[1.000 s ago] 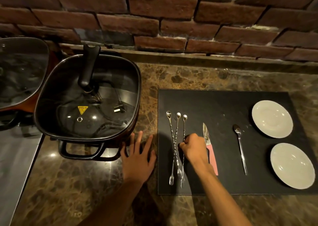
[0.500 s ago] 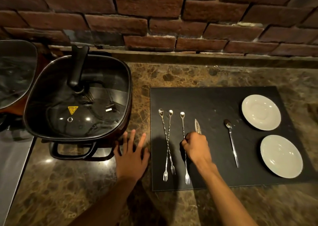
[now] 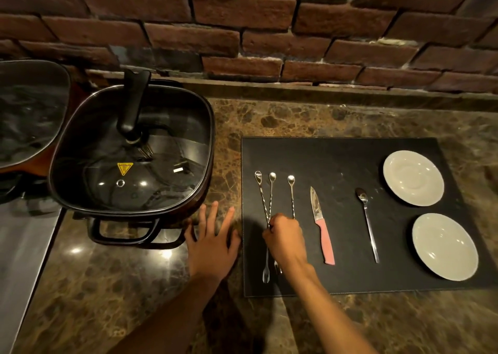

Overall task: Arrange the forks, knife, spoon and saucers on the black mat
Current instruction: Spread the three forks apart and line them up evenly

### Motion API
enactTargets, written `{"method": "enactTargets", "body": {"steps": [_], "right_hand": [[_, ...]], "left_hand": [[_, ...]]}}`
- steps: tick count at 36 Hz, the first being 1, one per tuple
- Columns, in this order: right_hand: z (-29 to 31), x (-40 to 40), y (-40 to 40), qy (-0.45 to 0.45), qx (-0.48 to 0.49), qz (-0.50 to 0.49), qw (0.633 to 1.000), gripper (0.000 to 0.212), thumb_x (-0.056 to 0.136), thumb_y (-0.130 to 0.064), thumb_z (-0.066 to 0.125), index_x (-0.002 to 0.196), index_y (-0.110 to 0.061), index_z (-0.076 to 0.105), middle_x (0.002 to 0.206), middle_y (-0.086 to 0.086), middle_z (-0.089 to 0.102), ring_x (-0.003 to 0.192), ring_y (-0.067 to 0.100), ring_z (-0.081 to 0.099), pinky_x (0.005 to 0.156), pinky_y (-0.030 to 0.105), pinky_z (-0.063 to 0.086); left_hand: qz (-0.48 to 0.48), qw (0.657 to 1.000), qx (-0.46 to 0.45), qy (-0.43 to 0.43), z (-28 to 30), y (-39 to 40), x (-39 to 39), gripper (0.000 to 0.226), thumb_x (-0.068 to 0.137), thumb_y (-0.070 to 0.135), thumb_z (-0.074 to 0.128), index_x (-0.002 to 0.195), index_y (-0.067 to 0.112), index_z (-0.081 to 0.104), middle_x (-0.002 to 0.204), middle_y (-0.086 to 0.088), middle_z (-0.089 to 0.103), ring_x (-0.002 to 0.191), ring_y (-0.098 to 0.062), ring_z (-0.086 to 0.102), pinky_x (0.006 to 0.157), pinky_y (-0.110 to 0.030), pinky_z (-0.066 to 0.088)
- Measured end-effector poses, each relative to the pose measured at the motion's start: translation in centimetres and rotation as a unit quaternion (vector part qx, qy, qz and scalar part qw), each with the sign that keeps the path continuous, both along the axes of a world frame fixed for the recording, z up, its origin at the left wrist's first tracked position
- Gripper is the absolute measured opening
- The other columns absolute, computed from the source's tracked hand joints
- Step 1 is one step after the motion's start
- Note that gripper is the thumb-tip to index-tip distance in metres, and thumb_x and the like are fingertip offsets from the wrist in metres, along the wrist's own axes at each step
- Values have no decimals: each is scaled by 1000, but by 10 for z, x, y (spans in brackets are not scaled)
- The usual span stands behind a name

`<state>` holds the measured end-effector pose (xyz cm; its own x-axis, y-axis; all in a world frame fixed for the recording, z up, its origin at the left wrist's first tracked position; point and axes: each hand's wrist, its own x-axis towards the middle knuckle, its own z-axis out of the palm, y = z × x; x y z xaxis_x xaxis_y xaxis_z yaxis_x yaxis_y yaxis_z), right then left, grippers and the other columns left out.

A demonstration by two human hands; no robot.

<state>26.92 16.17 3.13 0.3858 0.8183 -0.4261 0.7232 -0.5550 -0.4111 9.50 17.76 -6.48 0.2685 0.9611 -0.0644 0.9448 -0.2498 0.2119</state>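
Observation:
A black mat point(image 3: 336, 159) lies on the marble counter. On its left side lie three slim twisted forks; two forks point(image 3: 262, 200) cross each other, and the third fork point(image 3: 291, 197) lies apart to their right. My right hand point(image 3: 285, 239) covers the forks' middle, its fingertips pinched on a fork where the two cross. A pink-handled knife point(image 3: 322, 227) and a spoon point(image 3: 367, 227) lie further right. Two white saucers, the far saucer point(image 3: 413, 178) and the near saucer point(image 3: 444, 246), sit at the right edge. My left hand point(image 3: 213, 242) rests flat on the counter, fingers spread, left of the mat.
A square black electric pot point(image 3: 132, 151) with a glass lid and an upright handle stands left of the mat, close to my left hand. Another lidded pan point(image 3: 29, 111) sits at the far left. A brick wall point(image 3: 269, 30) backs the counter.
The third fork has been slid right, away from the crossed pair. My right hand then shifted left onto the crossing, uncovering the knife. My left hand has stayed put.

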Motion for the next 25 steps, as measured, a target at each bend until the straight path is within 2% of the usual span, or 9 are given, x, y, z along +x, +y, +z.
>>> {"method": "enactTargets", "body": {"steps": [6, 9, 14, 17, 21, 23, 25], "right_hand": [[2, 3, -1, -1, -13, -14, 1000, 13, 86, -24, 64, 87, -11, 63, 90, 10, 68, 84, 30, 65, 70, 38, 53], [4, 4, -2, -6, -17, -6, 1000, 14, 87, -26, 64, 89, -12, 63, 90, 9, 67, 84, 29, 66, 74, 40, 56], [5, -7, -1, -18, -11, 23, 1000, 18, 87, -24, 63, 98, -10, 64, 98, 13, 67, 92, 35, 66, 76, 41, 55], [4, -19, 2, 21, 2, 7, 1000, 18, 83, -17, 59, 98, -8, 59, 99, 17, 66, 92, 39, 64, 68, 37, 49], [-3, -37, 5, 73, 11, -20, 997, 10, 82, -12, 53, 89, -17, 48, 82, 8, 63, 85, 37, 63, 62, 35, 45], [-7, -43, 4, 91, 17, -33, 995, 16, 82, -11, 51, 81, -24, 41, 73, 0, 56, 81, 35, 62, 60, 36, 45], [-9, -46, 4, 84, 22, -35, 996, 19, 81, -10, 51, 79, -25, 40, 73, -1, 56, 80, 34, 62, 59, 35, 42]], "left_hand": [[-2, 1000, -9, 6, -2, 0, -1, 59, 97, 55, 32, 155, 44, 29, 169, -2, 23, 157, -28, 18, 111, -63, 28], [-4, 1000, -8, 9, -3, 1, 0, 60, 97, 56, 31, 156, 44, 27, 169, -2, 22, 157, -28, 17, 111, -63, 29], [-5, 1000, -10, 10, -7, 1, -2, 59, 99, 56, 28, 157, 44, 22, 171, -1, 16, 159, -26, 8, 113, -63, 27], [-3, 1000, -8, 8, -6, 1, -2, 59, 99, 55, 29, 157, 44, 24, 171, -1, 17, 159, -25, 9, 113, -63, 26], [-5, 1000, 0, 4, -5, 0, -1, 58, 99, 55, 29, 156, 43, 28, 170, -2, 21, 158, -27, 14, 113, -62, 26], [-4, 1000, 0, 6, -5, 0, -1, 58, 100, 56, 29, 156, 42, 29, 170, -2, 21, 158, -26, 13, 114, -61, 25], [-7, 1000, 1, 8, -5, 0, -1, 58, 100, 56, 28, 156, 42, 29, 170, -2, 20, 158, -27, 13, 114, -61, 24]]}}
